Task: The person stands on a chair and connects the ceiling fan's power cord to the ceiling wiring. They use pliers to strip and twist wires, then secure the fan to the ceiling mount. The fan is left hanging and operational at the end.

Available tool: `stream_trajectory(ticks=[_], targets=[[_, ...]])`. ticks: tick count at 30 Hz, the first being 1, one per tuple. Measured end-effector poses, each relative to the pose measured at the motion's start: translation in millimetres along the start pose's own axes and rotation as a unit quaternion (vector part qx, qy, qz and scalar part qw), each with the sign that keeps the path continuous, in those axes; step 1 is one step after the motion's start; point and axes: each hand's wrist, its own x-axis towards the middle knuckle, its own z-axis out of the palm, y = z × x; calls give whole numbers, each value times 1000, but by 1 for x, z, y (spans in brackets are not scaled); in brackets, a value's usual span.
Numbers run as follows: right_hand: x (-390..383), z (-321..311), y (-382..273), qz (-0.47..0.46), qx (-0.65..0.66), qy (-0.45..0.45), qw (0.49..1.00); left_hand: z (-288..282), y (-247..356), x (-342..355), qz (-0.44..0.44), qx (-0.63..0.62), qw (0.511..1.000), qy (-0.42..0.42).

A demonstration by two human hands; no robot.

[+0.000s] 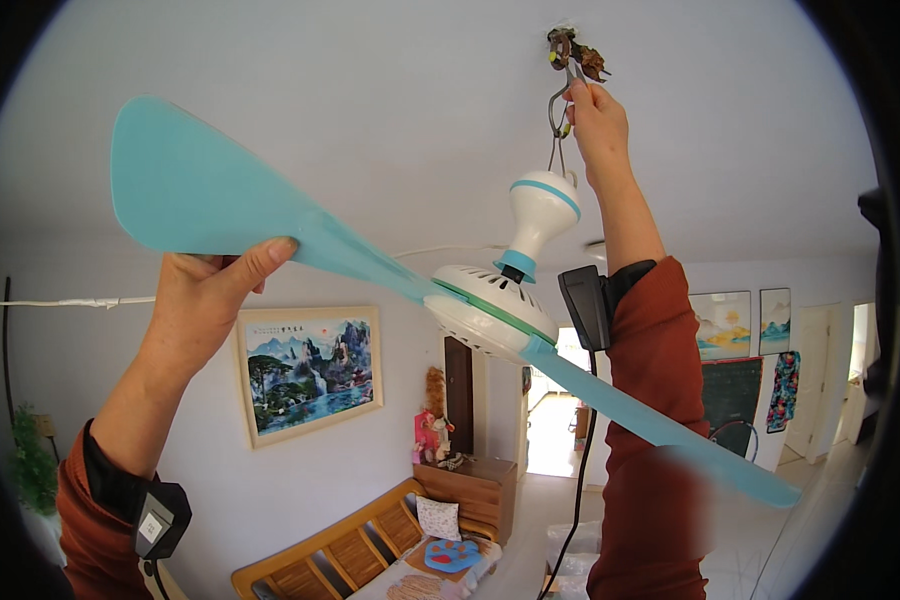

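A small white and turquoise ceiling fan (492, 310) hangs tilted below the ceiling. My left hand (215, 290) grips the lower edge of its broad turquoise blade (195, 175), thumb in front and fingers behind. The other blade (660, 420) slopes down to the right, across my right sleeve. Above the white bell-shaped canopy (544, 215), wire loops rise to a metal snap hook (557, 112). Up beside it, my right hand (598, 125) is closed on the hook's upper part. A rusty ceiling fitting (562, 48) with a brown, crumpled scrap is just above; whether the hook is joined to it I cannot tell.
A white cord (90, 302) runs along the wall behind the fan. Below are a wooden sofa (340, 545) with cushions and a wooden cabinet (470, 490). A framed landscape picture (315, 370) hangs on the wall. A black cable (582, 480) hangs from the device on my right forearm.
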Motion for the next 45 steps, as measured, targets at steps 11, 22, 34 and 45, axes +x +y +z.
stream_trajectory(ticks=[11,22,34,45], targets=[[9,3,10,-21,-128,52,990,2,7,-2,-8,15,1000,3],[13,21,11,-59,-105,71,990,1,-11,-11,-27,19,999,-3],[25,-15,-14,195,194,-179,945,1,-11,-14,-34,-7,999,4],[31,-14,-18,200,129,-163,958,1,-4,-13,-39,-9,999,-5]])
